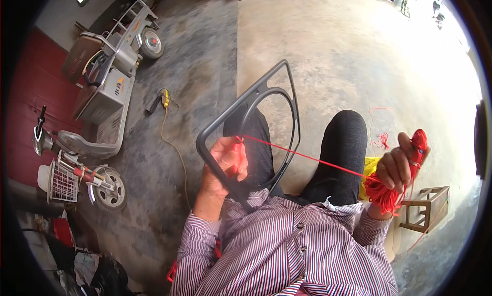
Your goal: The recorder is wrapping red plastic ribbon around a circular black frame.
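Observation:
In my left hand [223, 160] is a dark grey plastic frame [256, 93] with a large round opening, tilted above my lap. Red cord [236, 156] is wound around the part of the frame at my fingers, which are closed there. A taut strand [312, 157] of the cord runs from these windings across to the right. Its other end leads to a thick red cord bundle [384, 194], which my right hand [397, 167] grips out to the side, with loops hanging below the fist and one end sticking up.
A small wooden stool [425, 211] and a yellow bag [370, 174] are by my right side. Red scraps [382, 140] lie on the concrete floor. A grey electric tricycle [105, 99] stands at left, near a yellow socket [165, 98] with a trailing cable.

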### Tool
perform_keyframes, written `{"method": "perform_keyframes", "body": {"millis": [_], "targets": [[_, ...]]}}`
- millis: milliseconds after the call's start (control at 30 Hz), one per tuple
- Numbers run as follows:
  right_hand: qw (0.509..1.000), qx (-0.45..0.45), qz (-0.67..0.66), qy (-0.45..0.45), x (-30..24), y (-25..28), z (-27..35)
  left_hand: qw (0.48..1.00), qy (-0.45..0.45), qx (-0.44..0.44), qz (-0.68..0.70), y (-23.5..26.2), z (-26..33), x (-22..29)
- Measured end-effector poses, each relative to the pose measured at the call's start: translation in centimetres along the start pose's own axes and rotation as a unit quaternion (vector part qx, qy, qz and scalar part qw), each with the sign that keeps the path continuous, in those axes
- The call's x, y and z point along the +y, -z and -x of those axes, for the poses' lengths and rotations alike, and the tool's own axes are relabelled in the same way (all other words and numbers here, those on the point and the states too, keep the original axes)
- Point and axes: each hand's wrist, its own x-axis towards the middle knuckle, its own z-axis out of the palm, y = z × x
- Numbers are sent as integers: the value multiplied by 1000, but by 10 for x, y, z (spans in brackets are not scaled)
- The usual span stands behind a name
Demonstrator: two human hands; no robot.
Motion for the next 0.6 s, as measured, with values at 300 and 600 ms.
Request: {"method": "perform_keyframes", "body": {"millis": [300, 600], "targets": [[995, 68, 67, 0, -1, -10, 17, 998, -41, 4, -51, -6, -3, 3], [989, 112, 99, -13, 4, -5, 18, 998, -36, 10, -51, 0, 1, 7]]}}
